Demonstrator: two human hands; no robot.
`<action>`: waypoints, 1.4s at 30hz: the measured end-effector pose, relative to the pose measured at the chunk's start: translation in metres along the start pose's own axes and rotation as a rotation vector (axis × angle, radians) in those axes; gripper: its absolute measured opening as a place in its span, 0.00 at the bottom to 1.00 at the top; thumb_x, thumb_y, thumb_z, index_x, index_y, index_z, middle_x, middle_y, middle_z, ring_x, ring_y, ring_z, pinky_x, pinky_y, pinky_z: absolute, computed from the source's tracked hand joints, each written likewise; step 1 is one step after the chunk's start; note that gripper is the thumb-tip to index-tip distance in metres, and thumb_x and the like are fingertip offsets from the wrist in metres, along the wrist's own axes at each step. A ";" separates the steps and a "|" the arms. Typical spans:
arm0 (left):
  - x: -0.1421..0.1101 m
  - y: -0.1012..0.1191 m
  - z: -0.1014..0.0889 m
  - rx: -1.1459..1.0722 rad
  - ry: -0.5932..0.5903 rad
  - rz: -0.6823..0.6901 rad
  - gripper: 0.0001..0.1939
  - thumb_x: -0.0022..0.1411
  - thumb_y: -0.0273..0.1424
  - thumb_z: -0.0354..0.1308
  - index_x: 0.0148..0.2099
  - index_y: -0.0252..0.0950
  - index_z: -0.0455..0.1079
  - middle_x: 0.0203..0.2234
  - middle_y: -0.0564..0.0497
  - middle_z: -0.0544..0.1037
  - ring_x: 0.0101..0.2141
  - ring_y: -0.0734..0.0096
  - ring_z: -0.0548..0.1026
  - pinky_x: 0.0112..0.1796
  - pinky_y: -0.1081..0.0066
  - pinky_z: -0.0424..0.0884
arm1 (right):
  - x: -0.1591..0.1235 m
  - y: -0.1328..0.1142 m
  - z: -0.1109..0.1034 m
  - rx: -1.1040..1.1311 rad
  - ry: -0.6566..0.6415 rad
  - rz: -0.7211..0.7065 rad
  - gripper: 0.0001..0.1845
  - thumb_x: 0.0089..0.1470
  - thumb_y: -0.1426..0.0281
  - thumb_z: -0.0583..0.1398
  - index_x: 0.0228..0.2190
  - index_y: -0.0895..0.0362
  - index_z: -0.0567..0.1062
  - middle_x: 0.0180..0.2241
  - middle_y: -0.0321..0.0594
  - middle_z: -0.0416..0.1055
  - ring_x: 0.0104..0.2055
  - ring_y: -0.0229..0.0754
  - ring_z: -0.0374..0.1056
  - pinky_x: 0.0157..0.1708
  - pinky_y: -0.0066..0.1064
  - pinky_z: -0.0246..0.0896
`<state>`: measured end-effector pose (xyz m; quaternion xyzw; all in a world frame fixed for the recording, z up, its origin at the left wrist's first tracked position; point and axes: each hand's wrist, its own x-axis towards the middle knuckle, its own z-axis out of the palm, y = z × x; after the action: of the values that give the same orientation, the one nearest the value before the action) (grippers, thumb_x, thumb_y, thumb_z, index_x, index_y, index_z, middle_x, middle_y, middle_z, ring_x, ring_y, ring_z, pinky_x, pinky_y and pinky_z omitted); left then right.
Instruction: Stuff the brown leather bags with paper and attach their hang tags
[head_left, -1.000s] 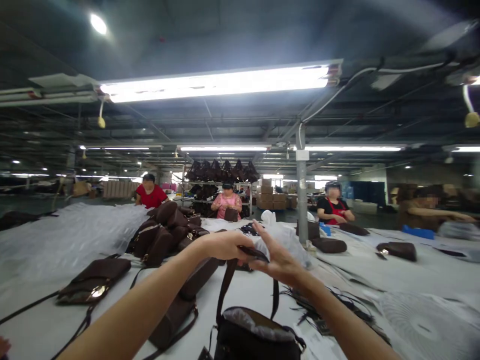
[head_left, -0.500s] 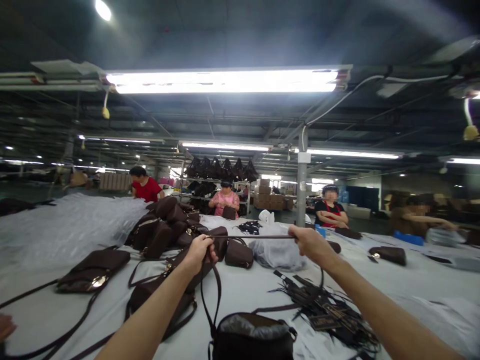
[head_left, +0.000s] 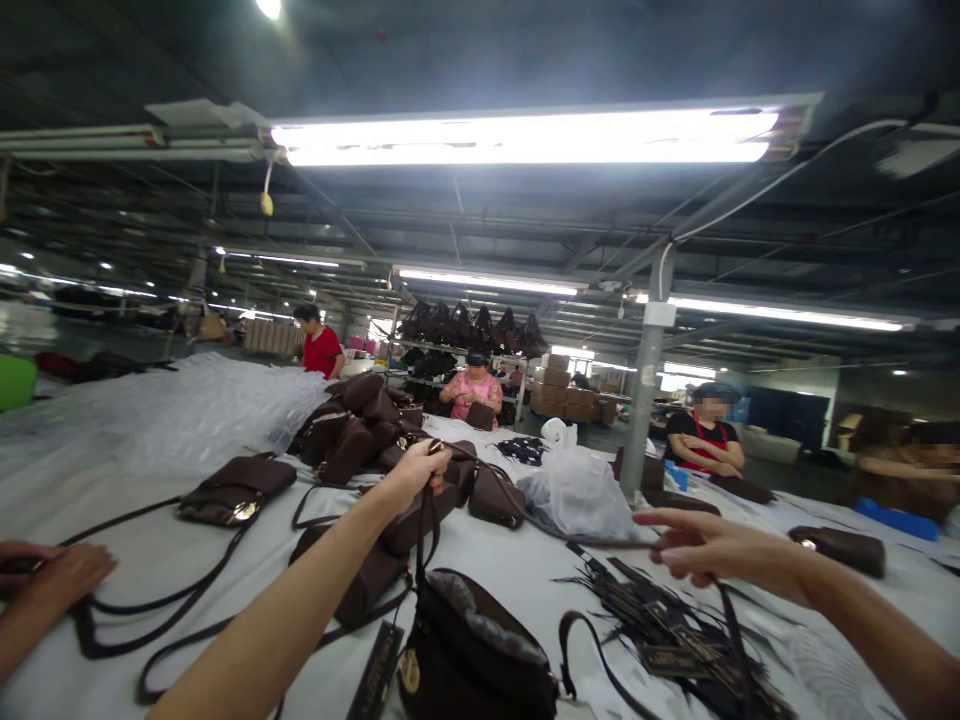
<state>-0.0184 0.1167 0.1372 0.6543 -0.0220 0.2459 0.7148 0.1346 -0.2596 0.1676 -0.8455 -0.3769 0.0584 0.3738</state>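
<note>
My left hand [head_left: 420,470] is closed on the brown shoulder strap [head_left: 577,540] near its metal fitting. The strap sags from there to my right hand [head_left: 712,548]. That hand's index finger points out, the other fingers are loosely bent, and the strap passes through them and hangs below. Under my hands stands the open dark brown handbag [head_left: 480,650], with clear plastic stuffing [head_left: 480,620] at its mouth, a round gold charm [head_left: 409,670] and a black hang tag [head_left: 375,675] beside it. A pile of black tags [head_left: 667,630] lies below my right hand.
Several brown bags [head_left: 360,430] are heaped ahead, beside a mound of clear plastic bags [head_left: 187,405]. A flap bag [head_left: 238,490] lies left, near another person's hands [head_left: 71,580]. A metal post [head_left: 646,380] rises behind the crumpled plastic [head_left: 577,495]. Co-workers sit across the white table.
The strap was taut between my hands and now hangs slack. My right hand has moved right and down, its fingers loosened. The handbag has turned, and the other person's hands show more at left.
</note>
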 end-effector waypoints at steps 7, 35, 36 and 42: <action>-0.003 0.010 0.038 0.447 -0.232 0.098 0.09 0.56 0.36 0.55 0.29 0.36 0.60 0.16 0.59 0.61 0.17 0.80 0.59 0.18 0.77 0.57 | 0.033 -0.106 0.092 0.469 -0.369 -0.015 0.43 0.50 0.48 0.62 0.61 0.53 0.57 0.48 0.49 0.70 0.44 0.44 0.71 0.42 0.35 0.67; -0.034 -0.095 0.013 0.175 -0.076 0.000 0.09 0.49 0.29 0.62 0.34 0.34 0.67 0.25 0.56 0.67 0.27 0.75 0.64 0.29 0.74 0.58 | 0.109 -0.148 0.120 0.518 -0.195 -0.149 0.20 0.43 0.67 0.63 0.39 0.59 0.69 0.30 0.41 0.75 0.17 0.27 0.48 0.16 0.22 0.35; -0.028 -0.080 0.020 0.146 -0.110 0.031 0.09 0.51 0.29 0.62 0.35 0.34 0.67 0.24 0.55 0.68 0.26 0.75 0.65 0.29 0.74 0.59 | 0.105 -0.147 0.119 0.519 -0.212 -0.153 0.21 0.43 0.66 0.64 0.40 0.59 0.68 0.31 0.41 0.75 0.17 0.27 0.49 0.16 0.22 0.36; 0.001 -0.045 0.031 -0.525 0.002 -0.057 0.11 0.60 0.34 0.59 0.30 0.34 0.62 0.18 0.57 0.66 0.18 0.78 0.65 0.25 0.74 0.63 | 0.079 -0.102 0.132 0.578 -0.248 -0.089 0.24 0.43 0.51 0.65 0.31 0.58 0.67 0.21 0.29 0.63 0.16 0.26 0.49 0.14 0.21 0.37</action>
<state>0.0085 0.0864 0.0999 0.4467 -0.0661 0.2121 0.8667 0.0793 -0.0835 0.1566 -0.6734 -0.4240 0.2491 0.5520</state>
